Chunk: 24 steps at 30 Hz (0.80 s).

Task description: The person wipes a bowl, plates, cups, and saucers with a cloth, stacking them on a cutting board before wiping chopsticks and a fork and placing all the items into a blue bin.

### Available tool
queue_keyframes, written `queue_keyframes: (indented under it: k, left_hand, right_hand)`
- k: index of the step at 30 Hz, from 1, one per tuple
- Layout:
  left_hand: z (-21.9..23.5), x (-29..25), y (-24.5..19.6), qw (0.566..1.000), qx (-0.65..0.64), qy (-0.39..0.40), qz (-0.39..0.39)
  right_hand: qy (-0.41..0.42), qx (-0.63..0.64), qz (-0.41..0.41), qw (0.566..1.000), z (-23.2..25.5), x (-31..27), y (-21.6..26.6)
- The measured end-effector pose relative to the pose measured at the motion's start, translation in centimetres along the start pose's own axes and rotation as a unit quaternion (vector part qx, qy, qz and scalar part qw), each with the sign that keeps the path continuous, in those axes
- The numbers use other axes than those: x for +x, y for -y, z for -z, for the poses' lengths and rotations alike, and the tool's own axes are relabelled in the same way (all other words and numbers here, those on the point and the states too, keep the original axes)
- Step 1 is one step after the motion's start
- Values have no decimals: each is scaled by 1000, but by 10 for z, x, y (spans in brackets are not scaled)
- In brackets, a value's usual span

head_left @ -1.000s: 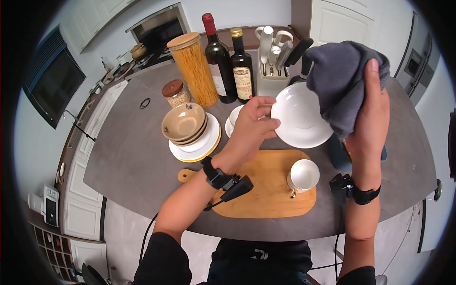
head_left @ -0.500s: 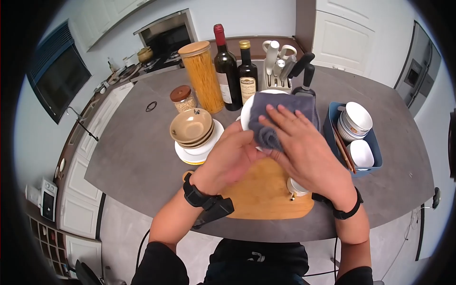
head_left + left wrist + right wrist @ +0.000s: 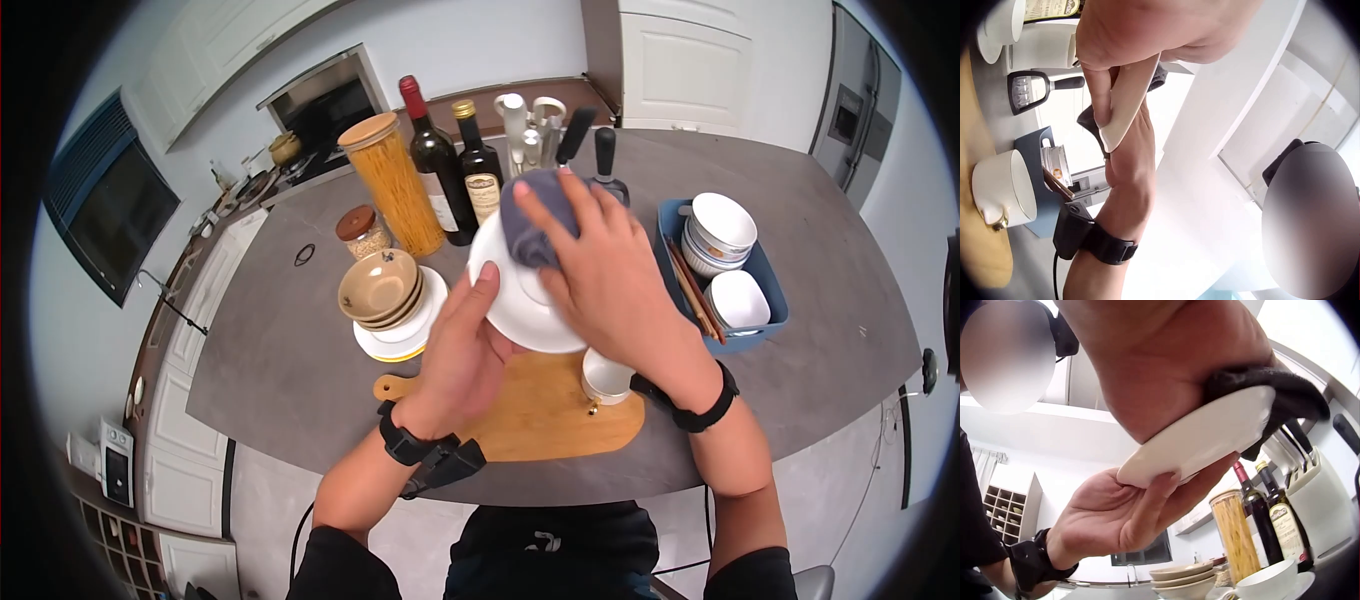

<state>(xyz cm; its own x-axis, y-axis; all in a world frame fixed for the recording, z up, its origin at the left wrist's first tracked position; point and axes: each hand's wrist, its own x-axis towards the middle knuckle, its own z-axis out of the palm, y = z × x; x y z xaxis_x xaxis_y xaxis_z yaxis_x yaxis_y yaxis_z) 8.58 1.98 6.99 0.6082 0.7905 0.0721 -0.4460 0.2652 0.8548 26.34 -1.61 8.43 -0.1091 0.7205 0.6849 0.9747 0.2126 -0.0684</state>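
Note:
My left hand point(image 3: 465, 345) holds a white saucer-like plate point(image 3: 535, 318) by its near left edge, thumb on the upper face and fingers beneath. The plate is tilted in the air above a wooden cutting board point(image 3: 530, 420). Over its far part, my right hand point(image 3: 625, 285) grips a bunched dark grey cloth point(image 3: 525, 235) against the surface. In the right wrist view, the cloth point(image 3: 1294, 400) hangs past the plate's rim, while the right fingertips are hidden. A white cup point(image 3: 606, 380) stands on the board, just below the right forearm.
Stacked tan bowls point(image 3: 380, 285) sit on white plates point(image 3: 432, 310) at left. Behind stand a pasta jar point(image 3: 395, 190), two dark bottles point(image 3: 440, 170) and a knife block point(image 3: 1329, 500). A blue basket point(image 3: 755, 340) with white bowls and chopsticks is at right.
The right hand brought the cloth down from the upper right onto the plate, covered much of it, then shifted toward its far edge. The left thumb now lies on the plate's upper face.

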Motion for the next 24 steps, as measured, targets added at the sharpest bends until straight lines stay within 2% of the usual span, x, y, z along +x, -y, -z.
queue_keyframes:
  k: [1,3,4,6,7,9,10,11,13,18,22,24]
  left_hand:
    - [-6,5,-2,999,22,-9,-37]
    - [-9,12,-1,996,43,-6,-80]
    - [-11,17,0,996,45,-4,-75]
    - [-15,28,-2,991,106,-22,-75]
    - [-13,37,2,991,108,-21,-74]
    - [-8,56,15,978,199,-56,-37]
    - [-13,60,18,967,240,-80,14]
    - [-14,67,23,967,242,-78,15]
    - [-3,88,43,961,244,-80,100]
    - [4,117,67,959,224,-60,161]
    - [17,128,81,954,246,-24,167]
    - [27,135,85,934,323,13,151]
  right_hand:
    - [20,59,-78,995,13,4,-3]
    - [-29,33,-122,992,16,9,-9]
    - [-30,33,-128,991,19,9,-16]
    - [-54,9,-208,977,28,8,-32]
    - [-54,10,-210,976,33,8,-39]
    - [-190,-19,-163,968,44,7,-50]
    - [-203,10,-167,965,54,7,-49]
    - [-205,10,-169,964,59,7,-49]
    - [-247,63,-146,956,65,6,-48]
    - [-260,119,-134,949,69,6,-46]
    - [-273,148,-128,942,76,5,-45]
    - [-267,156,-137,941,79,4,-44]
